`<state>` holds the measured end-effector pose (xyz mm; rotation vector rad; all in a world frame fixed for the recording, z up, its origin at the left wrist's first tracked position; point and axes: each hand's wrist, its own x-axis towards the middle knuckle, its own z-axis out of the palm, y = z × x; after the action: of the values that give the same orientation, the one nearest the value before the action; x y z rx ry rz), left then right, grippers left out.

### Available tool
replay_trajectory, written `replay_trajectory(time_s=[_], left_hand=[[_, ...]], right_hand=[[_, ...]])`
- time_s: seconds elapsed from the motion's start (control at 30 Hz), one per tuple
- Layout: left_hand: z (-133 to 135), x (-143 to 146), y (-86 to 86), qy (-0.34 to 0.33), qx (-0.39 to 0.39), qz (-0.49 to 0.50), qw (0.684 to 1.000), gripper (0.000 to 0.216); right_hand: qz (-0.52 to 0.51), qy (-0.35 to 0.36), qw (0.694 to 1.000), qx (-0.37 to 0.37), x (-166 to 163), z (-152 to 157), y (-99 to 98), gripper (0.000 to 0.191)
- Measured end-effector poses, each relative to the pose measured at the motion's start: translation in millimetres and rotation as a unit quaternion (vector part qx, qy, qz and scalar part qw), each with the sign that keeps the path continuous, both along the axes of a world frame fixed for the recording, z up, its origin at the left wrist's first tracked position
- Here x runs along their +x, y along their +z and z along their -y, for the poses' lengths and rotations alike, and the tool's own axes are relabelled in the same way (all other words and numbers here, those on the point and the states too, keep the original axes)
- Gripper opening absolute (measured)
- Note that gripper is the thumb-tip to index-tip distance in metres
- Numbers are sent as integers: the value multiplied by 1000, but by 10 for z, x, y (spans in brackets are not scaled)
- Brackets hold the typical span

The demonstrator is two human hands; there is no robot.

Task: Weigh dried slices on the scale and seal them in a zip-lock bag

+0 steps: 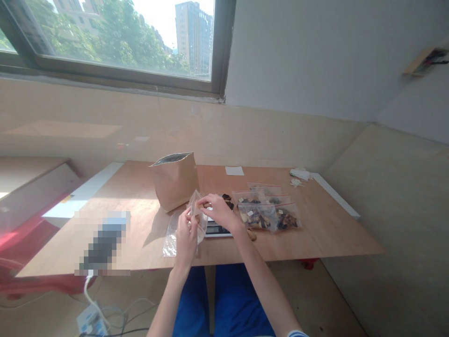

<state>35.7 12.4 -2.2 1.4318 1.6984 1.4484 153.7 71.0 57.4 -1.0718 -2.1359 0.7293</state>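
Between the left hand (185,236) and the right hand (219,210), a clear plastic bag (198,220) is catching the light with a thin, glossy shine. Just behind the grip, a paper bag (174,185) is showing a matt brown outside, and its open top is glinting with a silvery lining. Just beyond the right hand, a scale (217,229) is showing smooth black plastic and a pale rim. To the right of the grip, small plastic bags (266,213) are gleaming. Beneath it all, a wooden board (326,234) is showing a smooth, pale, lightly grained face.
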Motion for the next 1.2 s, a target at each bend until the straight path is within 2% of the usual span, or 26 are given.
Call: replay_trajectory(time_s=[0.1,0.2,0.33,0.4,0.47,0.53,0.63,0.77,1.07,1.2], left_hand=[[36,60,41,0,14,0,1000,22],[54,76,57,-3,12,-3,1000,21],[54,25,53,19,-7,13,1000,23],[54,-11,59,25,-15,33,999,24],[57,-42,76,29,-35,55,997,25],[63,-62,97,34,-57,69,995,25],[75,-73,117,32,-75,82,993,27],[86,-59,110,18,-79,87,993,28],[84,-32,90,21,-68,80,994,33],[79,-22,77,19,-62,94,993,31]], right_hand=[[97,6,995,31,-141,-40,-59,19],[138,5,989,51,-243,-57,-100,19],[62,-2,993,96,-216,-68,-98,16],[4,-59,992,111,-120,-126,-152,16],[-11,-150,982,116,21,-226,-290,21],[46,-214,971,99,180,-337,-502,28],[162,-219,961,48,381,-442,-844,43],[191,-212,957,53,484,-456,-1096,42],[235,-207,944,102,425,-483,-1083,20],[186,-199,957,95,418,-488,-1066,13]])
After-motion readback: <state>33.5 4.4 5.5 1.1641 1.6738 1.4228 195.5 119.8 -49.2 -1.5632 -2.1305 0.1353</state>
